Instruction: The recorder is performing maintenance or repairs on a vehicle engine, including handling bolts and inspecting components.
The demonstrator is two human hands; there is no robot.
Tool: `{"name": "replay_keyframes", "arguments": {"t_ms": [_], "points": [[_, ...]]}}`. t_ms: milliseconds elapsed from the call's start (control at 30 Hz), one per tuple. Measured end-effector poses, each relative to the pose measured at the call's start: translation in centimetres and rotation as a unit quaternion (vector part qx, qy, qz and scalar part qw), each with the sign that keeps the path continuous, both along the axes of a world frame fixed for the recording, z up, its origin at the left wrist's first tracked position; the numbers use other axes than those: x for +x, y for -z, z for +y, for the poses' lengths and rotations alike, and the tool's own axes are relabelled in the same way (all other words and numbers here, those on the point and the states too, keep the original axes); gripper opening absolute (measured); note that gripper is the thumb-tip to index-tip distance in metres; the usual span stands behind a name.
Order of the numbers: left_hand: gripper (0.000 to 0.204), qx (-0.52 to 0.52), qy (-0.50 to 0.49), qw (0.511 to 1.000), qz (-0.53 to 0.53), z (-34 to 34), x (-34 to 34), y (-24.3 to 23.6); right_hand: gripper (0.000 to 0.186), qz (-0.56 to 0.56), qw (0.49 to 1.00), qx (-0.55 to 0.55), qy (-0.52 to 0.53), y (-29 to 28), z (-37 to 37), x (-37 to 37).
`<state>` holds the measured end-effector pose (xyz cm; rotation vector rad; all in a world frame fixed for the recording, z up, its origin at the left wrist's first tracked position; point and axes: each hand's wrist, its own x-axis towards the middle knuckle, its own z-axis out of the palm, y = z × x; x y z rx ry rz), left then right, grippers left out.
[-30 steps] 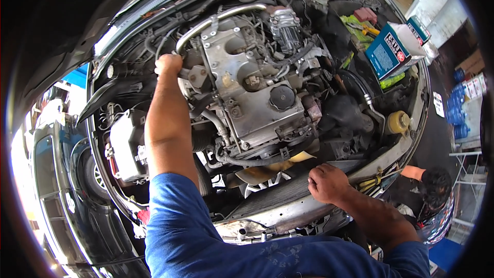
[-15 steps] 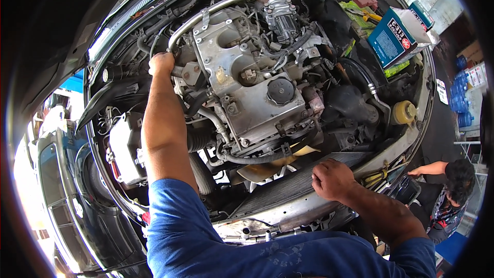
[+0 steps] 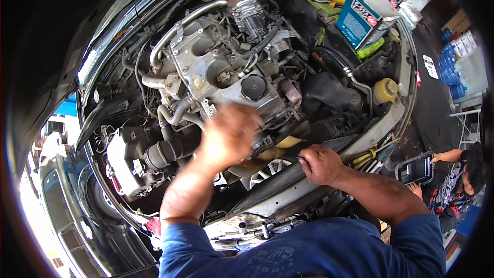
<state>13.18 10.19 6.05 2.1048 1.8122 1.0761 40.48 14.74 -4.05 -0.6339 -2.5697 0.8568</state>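
My left hand [image 3: 229, 133] hangs in front of the engine [image 3: 206, 62], over the front edge of its metal cover. Motion smears its fingers, so whether they hold anything does not show. Nearest to it are the black oil filler cap [image 3: 253, 87] and a ribbed hose below. My right hand [image 3: 320, 164] is closed, its fingers curled under, at the top edge of the dark radiator [image 3: 280, 183]. The inside of that hand is hidden, and I see nothing sticking out of it.
A teal and white box [image 3: 360, 23] stands at the right side of the engine bay, near a yellow-capped reservoir [image 3: 385, 91]. Yellow-handled tools [image 3: 364, 158] lie on the front rail. At right, another person [image 3: 465, 175] holds a black tray [image 3: 415, 169]. A dark car [image 3: 85, 201] stands left.
My left hand has come back from the pipes at the engine's far left, toward me and to the right. My right hand stays by the radiator. The other person's tray has come into fuller view.
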Motion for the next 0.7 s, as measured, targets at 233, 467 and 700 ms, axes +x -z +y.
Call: {"name": "replay_keyframes", "arguments": {"t_ms": [233,467,700], "points": [[0.029,-0.257,0.126,0.952,-0.107,-1.8,8.7,5.6,0.017,0.04,0.998,-0.005,0.04,0.5,-0.2,0.0],[0.023,-0.307,0.039,0.897,-0.317,-2.4,9.0,8.0,0.019,0.054,0.997,-0.012,0.055,0.3,-0.1,-0.4],[0.019,-0.26,-0.06,0.915,-0.304,-3.1,7.8,4.7,0.025,0.059,0.996,-0.018,0.064,0.4,-0.6,-0.1]]}}
